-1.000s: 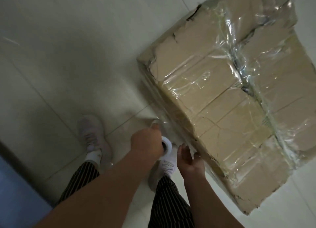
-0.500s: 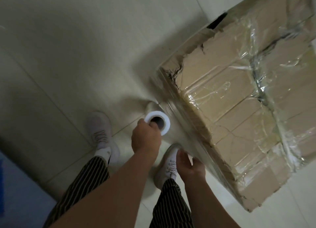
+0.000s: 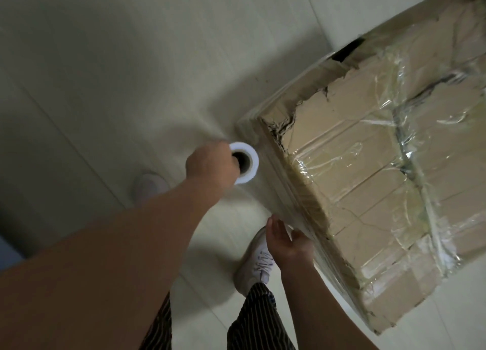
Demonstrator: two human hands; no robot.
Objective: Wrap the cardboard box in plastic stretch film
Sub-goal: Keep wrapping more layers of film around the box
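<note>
A large torn cardboard box (image 3: 368, 181) stands on the floor at the right, its top and near side covered in wrinkled clear film. My left hand (image 3: 209, 164) grips the white stretch film roll (image 3: 246, 163) at its top, fingers in the core, just left of the box's near corner. A sheet of clear film (image 3: 265, 194) runs from the roll to the box's side. My right hand (image 3: 286, 240) presses flat against that film on the box's near side, fingers spread.
Pale tiled floor (image 3: 131, 73) stretches to the left and behind the box. My feet in white shoes, one (image 3: 255, 263) under the right hand and one (image 3: 148, 185) further left, stand close to the box. A dark edge shows at the far left.
My left hand has carried the roll up and away along the box's side to its near corner, drawing out more film. My right hand stayed pressed on the side.
</note>
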